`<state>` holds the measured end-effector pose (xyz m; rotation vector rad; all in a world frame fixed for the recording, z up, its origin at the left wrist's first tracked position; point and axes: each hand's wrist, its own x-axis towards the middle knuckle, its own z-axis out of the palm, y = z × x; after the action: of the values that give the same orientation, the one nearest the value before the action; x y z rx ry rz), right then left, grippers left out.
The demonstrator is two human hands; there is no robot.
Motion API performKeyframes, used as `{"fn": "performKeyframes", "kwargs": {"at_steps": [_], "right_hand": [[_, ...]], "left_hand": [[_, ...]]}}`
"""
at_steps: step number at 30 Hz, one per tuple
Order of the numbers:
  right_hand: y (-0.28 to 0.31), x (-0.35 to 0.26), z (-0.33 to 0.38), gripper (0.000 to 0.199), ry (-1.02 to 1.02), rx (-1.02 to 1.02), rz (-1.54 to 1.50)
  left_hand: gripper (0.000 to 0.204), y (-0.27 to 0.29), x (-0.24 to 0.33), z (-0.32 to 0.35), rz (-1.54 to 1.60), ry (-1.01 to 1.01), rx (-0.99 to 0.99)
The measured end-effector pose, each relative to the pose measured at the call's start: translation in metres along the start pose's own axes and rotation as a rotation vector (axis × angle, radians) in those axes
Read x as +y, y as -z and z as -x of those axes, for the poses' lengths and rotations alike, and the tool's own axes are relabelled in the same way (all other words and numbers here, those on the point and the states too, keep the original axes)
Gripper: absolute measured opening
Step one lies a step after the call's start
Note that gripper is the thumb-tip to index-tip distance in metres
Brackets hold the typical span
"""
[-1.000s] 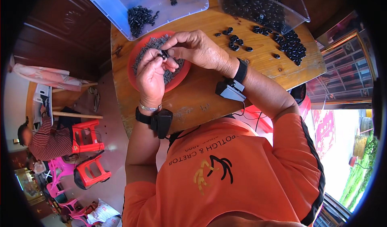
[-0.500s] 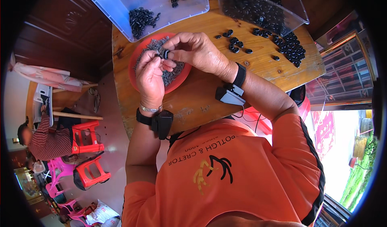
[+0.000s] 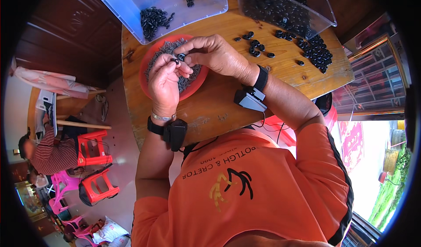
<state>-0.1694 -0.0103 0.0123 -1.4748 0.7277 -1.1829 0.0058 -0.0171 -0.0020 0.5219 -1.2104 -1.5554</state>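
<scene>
Over a red bowl of small grey screw-like pieces, my two hands are close together. Between its thumb and fingers, my right hand pinches a small round black part with a lighter face. My left hand is closed at the fingertips on a small dark piece, right beside that round part. What kind of piece this is, and whether the two parts touch, is too small to make out.
On the wooden table, loose black round parts lie to the right. A clear bin of similar parts stands behind them. Another translucent bin holds a pile of black pieces. A person sits beyond red stools.
The round black part in my right fingers has turned, so more of its face shows. My right fingers have shifted slightly, and the dark piece in my left fingertips is more visible.
</scene>
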Motion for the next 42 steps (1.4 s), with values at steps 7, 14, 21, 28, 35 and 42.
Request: {"fn": "performKeyframes", "kwargs": {"at_steps": [7, 14, 21, 28, 35, 42], "right_hand": [[0.008, 0.002, -0.003, 0.023, -0.020, 0.017, -0.020], [0.020, -0.004, -0.005, 0.018, 0.000, 0.051, 0.031], [0.018, -0.003, -0.005, 0.018, -0.024, 0.049, 0.059], [0.014, -0.005, -0.003, 0.018, -0.028, 0.032, 0.055], [0.008, -0.005, -0.002, 0.018, 0.010, 0.048, 0.177], [0.006, -0.004, -0.001, 0.018, 0.020, 0.041, 0.243]], "left_hand": [[0.014, -0.001, 0.004, 0.001, -0.119, 0.009, 0.030], [0.009, -0.004, 0.003, 0.002, -0.526, -0.063, 0.088], [0.007, -0.005, 0.002, 0.003, -0.619, -0.104, 0.084], [0.008, -0.007, 0.002, 0.004, -0.673, -0.128, 0.092], [0.009, -0.006, 0.000, 0.004, -0.710, -0.172, 0.084], [0.011, -0.006, -0.002, 0.004, -0.684, -0.157, 0.090]]}}
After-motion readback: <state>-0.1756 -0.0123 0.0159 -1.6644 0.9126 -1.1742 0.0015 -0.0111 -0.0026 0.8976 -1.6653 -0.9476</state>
